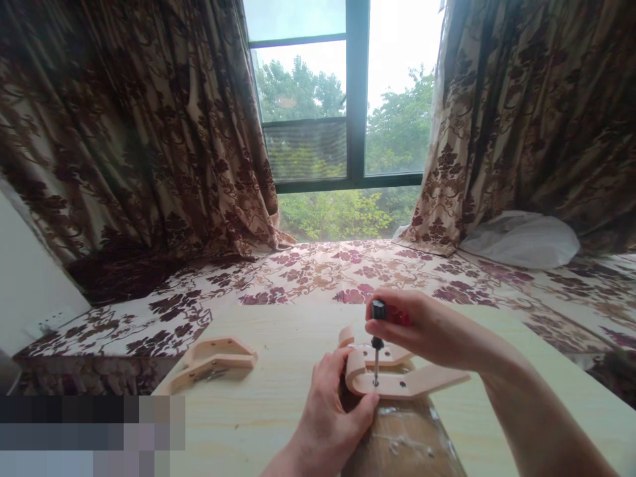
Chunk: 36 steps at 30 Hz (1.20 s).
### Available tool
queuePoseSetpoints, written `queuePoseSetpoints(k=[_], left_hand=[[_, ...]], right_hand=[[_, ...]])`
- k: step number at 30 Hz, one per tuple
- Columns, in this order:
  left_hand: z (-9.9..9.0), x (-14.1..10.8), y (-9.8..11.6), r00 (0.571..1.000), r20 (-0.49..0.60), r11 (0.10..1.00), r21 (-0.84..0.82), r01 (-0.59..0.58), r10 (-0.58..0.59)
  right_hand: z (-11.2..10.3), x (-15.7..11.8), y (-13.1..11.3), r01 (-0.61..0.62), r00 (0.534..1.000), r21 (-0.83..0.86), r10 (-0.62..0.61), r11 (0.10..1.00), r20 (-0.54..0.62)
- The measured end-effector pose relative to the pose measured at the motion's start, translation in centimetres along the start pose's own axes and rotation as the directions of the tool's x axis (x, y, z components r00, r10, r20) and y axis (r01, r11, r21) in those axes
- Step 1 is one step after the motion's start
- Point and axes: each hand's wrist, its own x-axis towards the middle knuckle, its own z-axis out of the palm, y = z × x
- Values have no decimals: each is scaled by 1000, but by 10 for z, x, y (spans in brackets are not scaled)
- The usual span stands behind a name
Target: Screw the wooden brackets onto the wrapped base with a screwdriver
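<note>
My right grip [422, 324] was closed around the dark handle of a screwdriver [377, 342], which stood nearly upright, its tip down on a dark spot in the near piece [420, 383]; I couldn't tell whether that spot was a screw or a bare hole. My left grip [332, 404] held the same wooden piece by its curled end, thumb against the near edge, fingers around the left side. It lay flat across the far end of a brown block [412, 457], shiny with clear film. A second dark spot showed to the right of the tip. Just behind lay the far piece [397, 358], partly hidden by my hands. Off to the left, two bent pieces [233, 361] lay close together on the pale tabletop [268, 377], and beyond it spread a flowered cloth [318, 278]
</note>
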Motion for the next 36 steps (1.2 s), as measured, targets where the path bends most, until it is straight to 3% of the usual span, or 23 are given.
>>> queuePoseSetpoints(k=[36], left_hand=[[2, -2, 2, 1000, -21, 1000, -11, 0, -1]], right_hand=[[6, -2, 4, -62, 996, 71, 58, 996, 61]])
